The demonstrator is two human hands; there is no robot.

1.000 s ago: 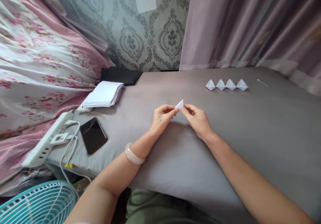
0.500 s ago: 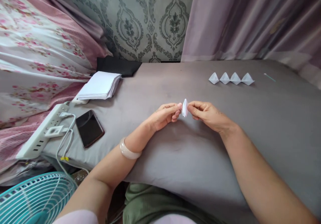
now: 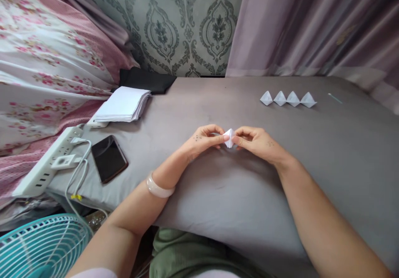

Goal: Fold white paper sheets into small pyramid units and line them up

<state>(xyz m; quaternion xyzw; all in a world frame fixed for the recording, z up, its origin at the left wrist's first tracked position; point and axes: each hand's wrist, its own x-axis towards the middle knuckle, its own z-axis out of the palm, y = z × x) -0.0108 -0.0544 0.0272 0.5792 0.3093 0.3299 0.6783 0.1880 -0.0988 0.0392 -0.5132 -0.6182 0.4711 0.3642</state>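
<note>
Between my two hands is a small piece of folded white paper (image 3: 230, 138), diamond-shaped from this angle. My left hand (image 3: 205, 140) pinches its left side, thumb on the near face and fingers curled behind. On the opposite side my right hand (image 3: 255, 141) pinches it the same way. The fingertips behind the paper are partly hidden. Farther back to the right, several folded paper boats (image 3: 293, 99) stand in a row on the grey cloth-covered table (image 3: 193, 103), apart from my hands.
At the left lie a stack of white paper (image 3: 123, 103), a black phone (image 3: 109, 158) and a white power strip (image 3: 46, 161) with cables. A black folded item (image 3: 148, 80) is behind the stack. A thin stick (image 3: 335, 98) lies far right. A turquoise fan (image 3: 43, 244) stands lower left.
The folded paper has turned from nearly edge-on to showing a wider diamond face. My left hand has rotated, its back now upward, and its thumb now presses on the paper.
</note>
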